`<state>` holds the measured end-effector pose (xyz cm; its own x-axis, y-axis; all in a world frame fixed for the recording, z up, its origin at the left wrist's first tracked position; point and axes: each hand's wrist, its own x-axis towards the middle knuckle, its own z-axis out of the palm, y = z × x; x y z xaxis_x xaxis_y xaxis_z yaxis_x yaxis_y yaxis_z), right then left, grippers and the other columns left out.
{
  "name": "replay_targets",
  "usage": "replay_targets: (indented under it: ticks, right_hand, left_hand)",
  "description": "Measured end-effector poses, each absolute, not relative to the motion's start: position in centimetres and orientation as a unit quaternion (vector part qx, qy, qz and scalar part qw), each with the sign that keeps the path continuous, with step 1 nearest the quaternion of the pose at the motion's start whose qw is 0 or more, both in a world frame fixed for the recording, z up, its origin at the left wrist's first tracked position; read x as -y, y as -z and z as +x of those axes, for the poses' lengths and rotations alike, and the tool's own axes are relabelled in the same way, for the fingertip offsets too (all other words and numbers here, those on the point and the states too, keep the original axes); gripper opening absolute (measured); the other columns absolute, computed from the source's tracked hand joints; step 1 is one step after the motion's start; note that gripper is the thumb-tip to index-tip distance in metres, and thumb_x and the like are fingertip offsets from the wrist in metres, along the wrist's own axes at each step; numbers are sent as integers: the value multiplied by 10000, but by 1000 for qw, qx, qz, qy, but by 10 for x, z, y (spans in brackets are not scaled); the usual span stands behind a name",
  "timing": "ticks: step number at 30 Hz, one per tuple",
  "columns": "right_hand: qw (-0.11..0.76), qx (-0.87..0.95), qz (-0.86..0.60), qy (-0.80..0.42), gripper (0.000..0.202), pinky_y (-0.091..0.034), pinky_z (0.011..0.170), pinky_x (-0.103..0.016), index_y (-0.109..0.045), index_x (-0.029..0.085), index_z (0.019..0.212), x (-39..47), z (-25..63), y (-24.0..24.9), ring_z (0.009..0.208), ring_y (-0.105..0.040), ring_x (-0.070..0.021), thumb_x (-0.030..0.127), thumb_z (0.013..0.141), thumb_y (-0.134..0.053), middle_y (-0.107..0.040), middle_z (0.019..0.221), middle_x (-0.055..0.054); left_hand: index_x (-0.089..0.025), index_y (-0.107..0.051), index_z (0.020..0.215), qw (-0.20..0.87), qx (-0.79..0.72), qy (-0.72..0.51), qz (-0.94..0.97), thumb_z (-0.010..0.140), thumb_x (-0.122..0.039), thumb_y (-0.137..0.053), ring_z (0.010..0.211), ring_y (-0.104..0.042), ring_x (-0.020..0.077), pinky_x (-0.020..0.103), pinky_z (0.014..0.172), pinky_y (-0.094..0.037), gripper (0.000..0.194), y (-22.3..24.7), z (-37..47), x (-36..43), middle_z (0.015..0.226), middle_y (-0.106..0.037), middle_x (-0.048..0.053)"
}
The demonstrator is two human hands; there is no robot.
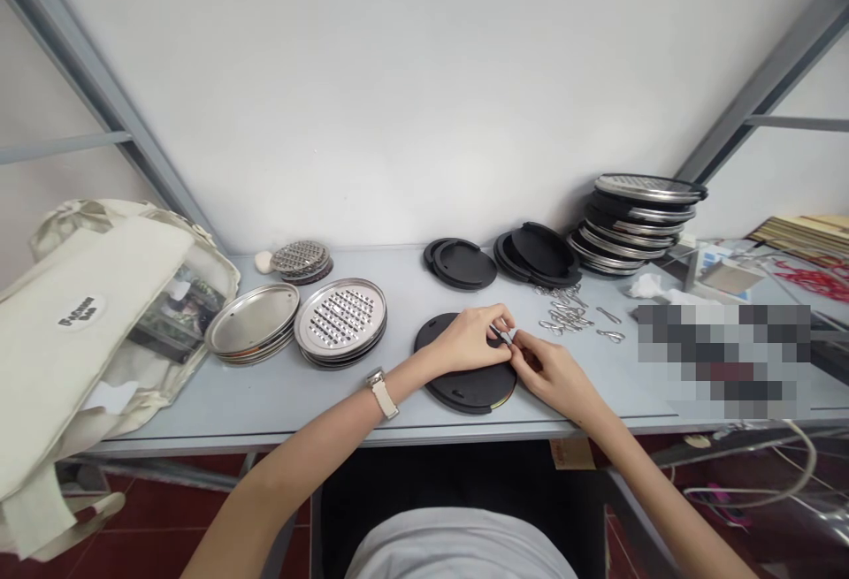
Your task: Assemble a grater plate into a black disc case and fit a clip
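A black round disc (pixel 474 392) lies near the table's front edge, with a coloured strip at its lower right rim. Over its upper right part, my left hand (pixel 470 338), a watch on its wrist, has its fingers closed in a pinch. Fingertips of my right hand (pixel 545 371) meet them at the disc's right side, also closed. Between the two sits a small, thin metallic piece (pixel 505 337), too small to make out. Behind the right hand lies a pile of small metal clips (pixel 567 314).
Grater discs (pixel 340 318) and plain metal discs (pixel 254 321) are stacked at left, smaller graters (pixel 301 258) behind. Black discs (pixel 464 264) and black rings (pixel 540 252) lie at the back, a tall stack (pixel 633 225) at right. A cream bag (pixel 99 323) hangs at far left.
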<state>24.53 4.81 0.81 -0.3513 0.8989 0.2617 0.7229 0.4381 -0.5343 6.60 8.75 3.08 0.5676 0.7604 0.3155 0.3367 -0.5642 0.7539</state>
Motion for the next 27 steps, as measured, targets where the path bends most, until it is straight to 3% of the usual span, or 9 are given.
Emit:
replay_targets:
  ticks: [10,17,27]
  right_hand:
    - [261,814,-492,-163,248,-318,528,-239,-390,220,705,-49,245,-9,512,-435,-122,307,936,-386,-491,586,33]
    - [262,813,-498,-153,234,-339,543,-247,-405,225,736,-50,244,-8,526,-479,-141,312,950,-363,-522,604,21]
    - [250,816,-497,-158,237,-351,567,-257,-420,228,755,-51,246,-8,556,-514,-159,323,958,-342,-561,642,2]
  left_hand:
    - [-189,-553,945,322,-328,-318,829,720,-141,-581,787,-625,120,211,707,-486,232,-32,67,-87,903,-649,-6]
    - [-194,-527,1002,292,-348,-324,830,726,-209,-605,767,-613,122,274,761,-498,288,-28,66,-86,1086,-542,39]
    - [-196,-517,977,285,-338,-314,840,734,-190,-592,768,-592,122,264,754,-495,254,-27,66,-87,1021,-548,22]
